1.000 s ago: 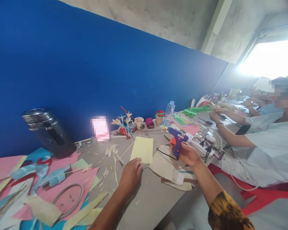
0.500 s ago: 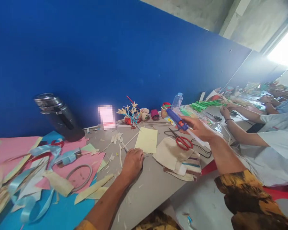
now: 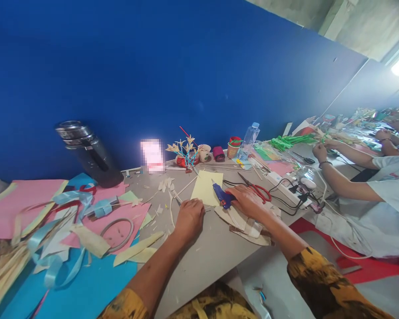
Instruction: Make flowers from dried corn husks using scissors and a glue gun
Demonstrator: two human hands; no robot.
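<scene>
My right hand [image 3: 248, 200] grips a blue hot glue gun [image 3: 223, 196] whose nozzle points up and left over a pale yellow sheet of paper [image 3: 202, 185]. Left of that sheet my left hand [image 3: 190, 219] rests on the table, fingers curled; what they hold is hidden. Pale stems with whitish petals [image 3: 166, 184] lie just beyond it. Red-handled scissors [image 3: 261, 193] are behind my right hand. Under my right wrist sits a folded cream cloth [image 3: 252, 228].
A dark flask [image 3: 96, 161] stands left against the blue wall. Pink sheets, a blue ribbon [image 3: 58, 277] and a ring [image 3: 131, 230] cover the left side. Cups, a plastic bottle [image 3: 249, 141] and a power strip [image 3: 286, 188] are at the right. Co-workers' hands [image 3: 320, 152] work farther right.
My right hand has brought the glue gun down and left, from above the scissors to the yellow paper. My left hand keeps its place on the table. The view has turned slightly.
</scene>
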